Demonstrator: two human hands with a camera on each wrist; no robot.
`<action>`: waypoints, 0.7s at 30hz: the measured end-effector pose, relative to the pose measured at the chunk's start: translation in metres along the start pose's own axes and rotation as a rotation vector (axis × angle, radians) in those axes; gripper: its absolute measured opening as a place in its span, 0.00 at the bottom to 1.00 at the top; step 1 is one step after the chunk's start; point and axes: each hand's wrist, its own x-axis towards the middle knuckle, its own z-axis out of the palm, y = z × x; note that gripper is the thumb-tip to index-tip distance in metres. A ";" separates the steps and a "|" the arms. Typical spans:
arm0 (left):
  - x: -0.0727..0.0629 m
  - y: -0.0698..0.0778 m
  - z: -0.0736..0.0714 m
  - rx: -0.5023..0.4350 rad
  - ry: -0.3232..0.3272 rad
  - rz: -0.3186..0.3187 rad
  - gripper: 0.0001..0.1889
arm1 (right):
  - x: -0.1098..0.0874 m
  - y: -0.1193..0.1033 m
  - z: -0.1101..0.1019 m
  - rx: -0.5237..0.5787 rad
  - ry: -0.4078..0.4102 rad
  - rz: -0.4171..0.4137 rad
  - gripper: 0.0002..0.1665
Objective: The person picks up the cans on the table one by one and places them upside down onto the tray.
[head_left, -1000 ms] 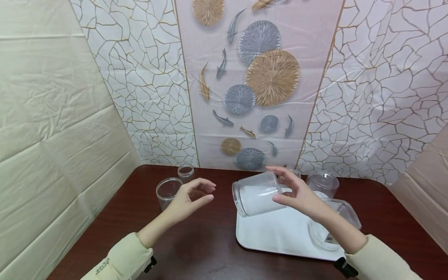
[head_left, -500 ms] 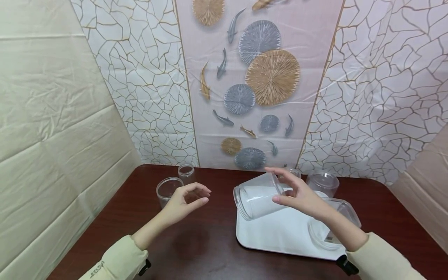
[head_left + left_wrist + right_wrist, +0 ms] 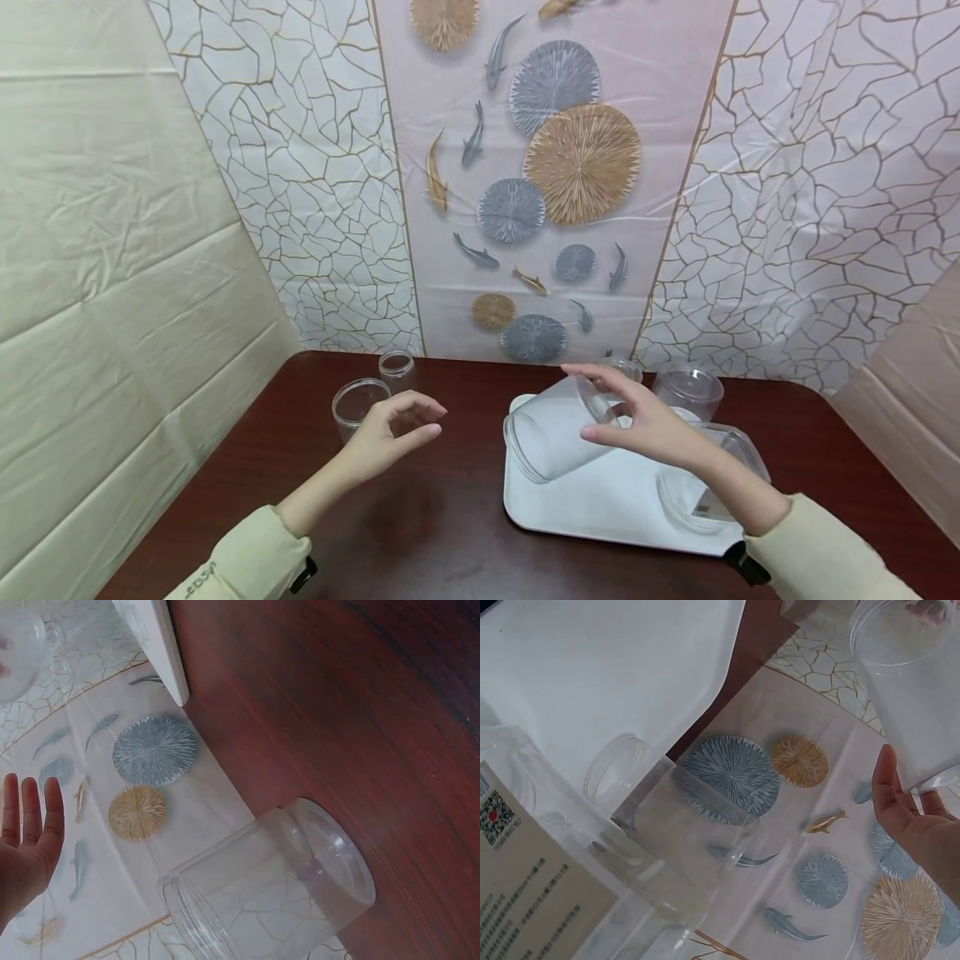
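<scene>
My right hand [image 3: 648,423] holds a clear plastic jar [image 3: 555,433] by its base end, thumb on the near side and fingers on the far side. The jar is tilted, its threaded mouth pointing left and down above the white tray [image 3: 570,510]. In the right wrist view the same jar [image 3: 911,712] hangs from the fingertips. My left hand [image 3: 386,437] hovers with loosely bent fingers and holds nothing. Just behind it a wide clear jar [image 3: 358,403] stands upright; this jar [image 3: 262,877] shows whole in the left wrist view.
A smaller clear jar [image 3: 397,369] stands behind the wide one. On the tray's right part lies a clear container [image 3: 693,500] with a printed label [image 3: 532,877], partly hidden by my forearm. More clear jars [image 3: 688,390] stand at the back right, near the patterned cloth wall [image 3: 465,292].
The held jar's mouth has tipped further down toward the tray, while the right hand stays nearly in place. My left hand has drawn slightly left and down.
</scene>
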 end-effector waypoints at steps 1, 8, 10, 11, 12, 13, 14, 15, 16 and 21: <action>0.000 0.001 0.000 0.000 -0.001 0.001 0.09 | 0.000 0.000 0.000 -0.015 0.000 0.004 0.38; 0.002 0.003 -0.002 -0.006 -0.013 -0.005 0.09 | 0.001 -0.003 -0.001 -0.132 -0.008 0.010 0.38; 0.002 0.003 -0.003 0.000 -0.014 -0.007 0.09 | 0.001 -0.002 -0.001 -0.164 -0.010 -0.001 0.38; 0.002 0.003 -0.003 0.003 -0.014 -0.009 0.09 | 0.001 -0.002 -0.001 -0.177 -0.012 -0.005 0.37; 0.002 0.002 -0.003 0.008 -0.015 -0.011 0.09 | 0.001 -0.002 -0.001 -0.187 -0.015 -0.008 0.37; 0.001 0.002 -0.003 0.010 -0.015 -0.011 0.09 | 0.001 -0.002 -0.002 -0.198 -0.019 -0.008 0.37; 0.001 0.002 -0.003 0.014 -0.015 -0.012 0.09 | 0.001 -0.001 -0.002 -0.207 -0.023 -0.010 0.37; 0.001 0.002 -0.003 0.016 -0.015 -0.012 0.09 | 0.001 -0.001 -0.003 -0.213 -0.029 -0.012 0.36; 0.000 0.002 -0.003 0.020 -0.015 -0.014 0.09 | 0.001 -0.001 -0.004 -0.219 -0.036 -0.013 0.36; -0.002 0.001 -0.005 0.038 -0.016 -0.023 0.09 | 0.001 0.001 -0.006 -0.252 -0.071 -0.026 0.36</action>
